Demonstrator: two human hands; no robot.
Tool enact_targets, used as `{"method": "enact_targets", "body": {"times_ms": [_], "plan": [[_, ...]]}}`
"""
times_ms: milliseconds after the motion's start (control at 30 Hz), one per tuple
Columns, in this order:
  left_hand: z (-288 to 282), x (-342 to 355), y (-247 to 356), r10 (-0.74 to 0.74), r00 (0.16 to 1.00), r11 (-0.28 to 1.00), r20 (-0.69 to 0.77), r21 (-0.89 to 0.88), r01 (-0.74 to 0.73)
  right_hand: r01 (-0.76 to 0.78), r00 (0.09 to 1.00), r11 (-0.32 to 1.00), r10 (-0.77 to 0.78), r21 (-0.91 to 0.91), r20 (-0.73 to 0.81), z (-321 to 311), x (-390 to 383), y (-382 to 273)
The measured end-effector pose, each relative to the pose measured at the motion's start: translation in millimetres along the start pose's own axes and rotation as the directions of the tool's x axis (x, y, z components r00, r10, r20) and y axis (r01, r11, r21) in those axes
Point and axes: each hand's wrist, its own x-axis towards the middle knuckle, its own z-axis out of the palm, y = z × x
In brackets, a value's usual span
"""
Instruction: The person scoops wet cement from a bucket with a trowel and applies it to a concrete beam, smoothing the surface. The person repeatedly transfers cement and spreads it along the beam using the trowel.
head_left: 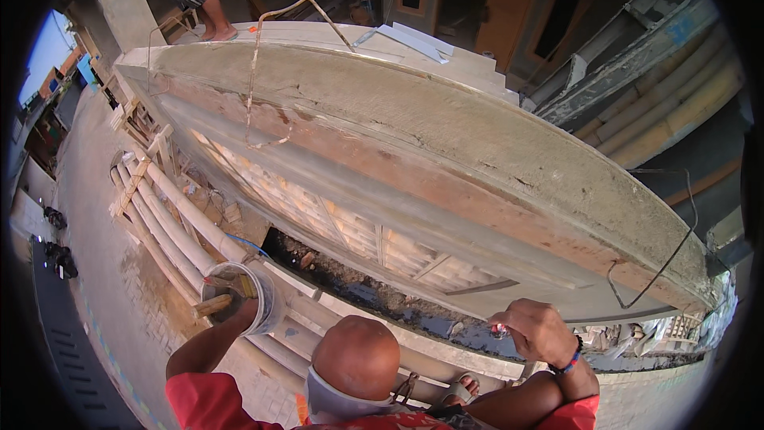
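My left hand reaches down into a pale plastic bucket standing on bamboo poles; its fingers are hidden inside. Beside that hand, a wooden handle or stick juts over the bucket's rim. My right hand, with a dark beaded bracelet at the wrist, is raised in front of the wall with its fingers curled closed. At its fingertips shows a small red and white spot, too small to name. Between my arms is my bent knee, and a sandalled foot rests on the poles.
Ahead runs a long concrete ledge, with bent metal rods hooked over it. Below the wall lies a ditch with dark water and rubble. Another person's legs stand on the ledge's far left. White boards lie behind it.
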Motion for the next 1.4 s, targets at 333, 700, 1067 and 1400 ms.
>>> {"method": "enact_targets", "body": {"times_ms": [333,700,1067,1400], "plan": [[-26,-34,23,-0.011,0.977,1.0,-0.213,0.007,0.013,-0.118,0.987,0.993,0.117,-0.001,-0.114,6,-1,-9],[-101,-145,-7,-0.178,0.984,0.243,-0.01,-0.969,0.034,-0.104,0.985,0.994,0.109,0.045,-0.131,16,0,-1],[-110,-134,8,-0.207,0.852,0.848,-0.482,-0.522,-0.089,-0.066,0.994,0.998,0.065,-0.004,-0.086,6,18,7],[-208,-111,174,0.478,0.821,0.803,-0.313,-0.223,-0.553,-0.095,0.986,0.995,0.092,0.009,0.141,32,1,38]]}}
